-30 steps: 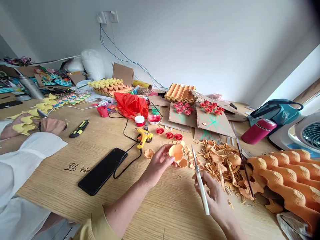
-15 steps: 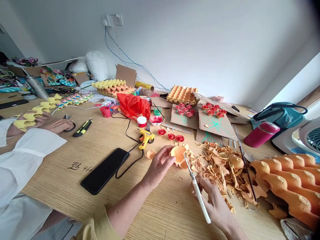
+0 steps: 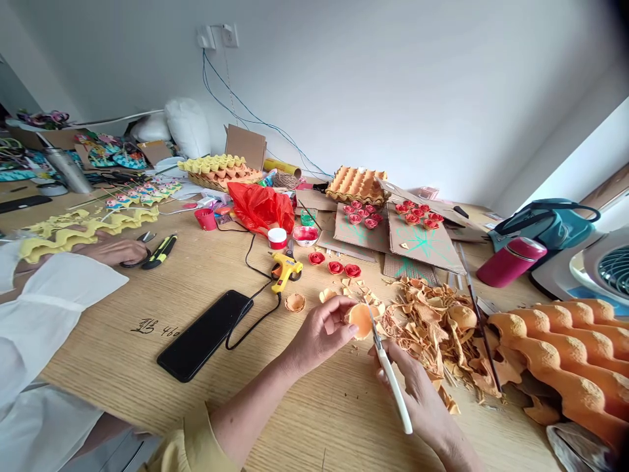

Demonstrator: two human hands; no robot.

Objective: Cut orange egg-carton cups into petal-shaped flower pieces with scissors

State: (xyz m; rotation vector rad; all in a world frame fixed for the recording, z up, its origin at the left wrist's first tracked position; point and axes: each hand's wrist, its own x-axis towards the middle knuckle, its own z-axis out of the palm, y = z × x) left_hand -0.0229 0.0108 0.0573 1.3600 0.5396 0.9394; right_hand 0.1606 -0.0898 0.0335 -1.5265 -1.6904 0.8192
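My left hand (image 3: 322,331) pinches a small orange egg-carton cup (image 3: 362,320) just above the wooden table (image 3: 295,419). My right hand (image 3: 417,393) grips white-handled scissors (image 3: 390,377), whose blades touch the cup's right edge. A heap of orange carton scraps (image 3: 432,328) lies just right of the cup. A loose cut cup (image 3: 295,302) sits left of my left hand. Three red paper roses (image 3: 335,265) lie beyond it.
A black phone (image 3: 205,335) and a yellow glue gun (image 3: 285,270) with its cord lie to the left. An orange egg tray (image 3: 565,354) fills the right. Cardboard sheets with red roses (image 3: 393,229) lie behind. Another person in white sleeves (image 3: 59,288) works with yellow pieces and scissors at far left.
My left hand has lowered the cup slightly toward me. The scissors have come up to its edge. The other person's hands have shifted on the yellow pieces.
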